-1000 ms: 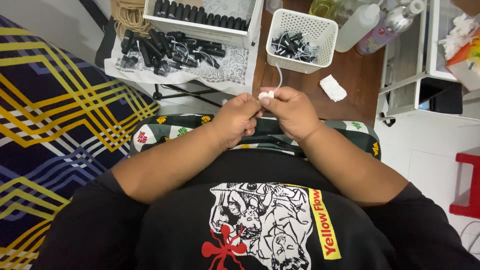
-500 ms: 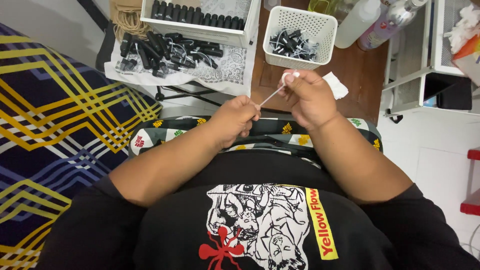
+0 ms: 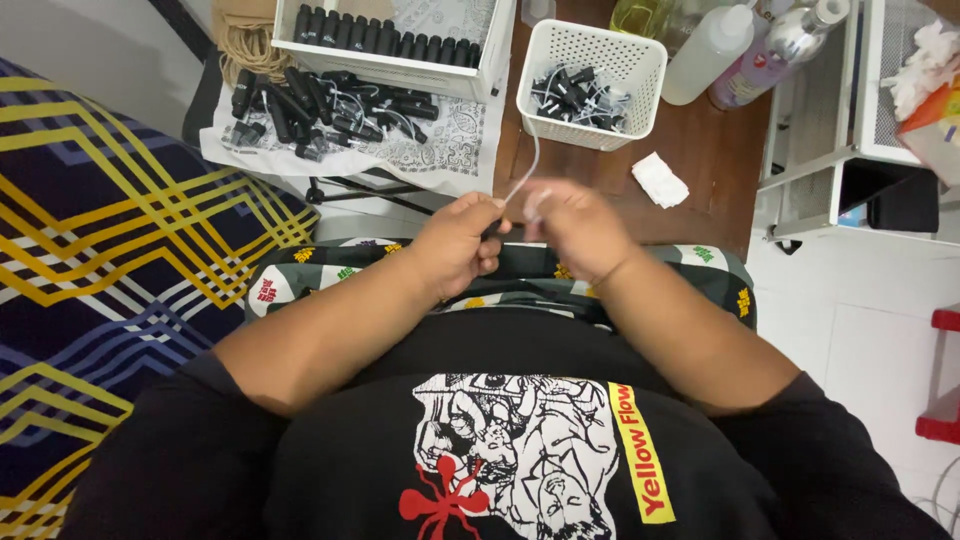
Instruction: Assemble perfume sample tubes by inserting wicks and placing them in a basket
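Note:
My left hand (image 3: 455, 243) and my right hand (image 3: 568, 228) are close together above my lap, both pinching a thin white cord (image 3: 531, 170) that rises in a loop toward the white basket (image 3: 640, 75). Something small and dark shows between my left fingers; I cannot tell what it is. The right hand is blurred. The basket holds several small black pieces with wires (image 3: 578, 95).
A patterned cloth (image 3: 440, 150) carries several black cylindrical parts (image 3: 310, 100). A white tray (image 3: 400, 70) holds a row of black pieces. Clear bottles (image 3: 705, 50), a white wad (image 3: 660, 180), a white shelf unit (image 3: 830, 150) on the right; a striped rug (image 3: 110, 230) on the left.
My right hand, raised toward the basket half a second ago with the cord stretched out, has come back down beside my left hand. The cord now loops upward.

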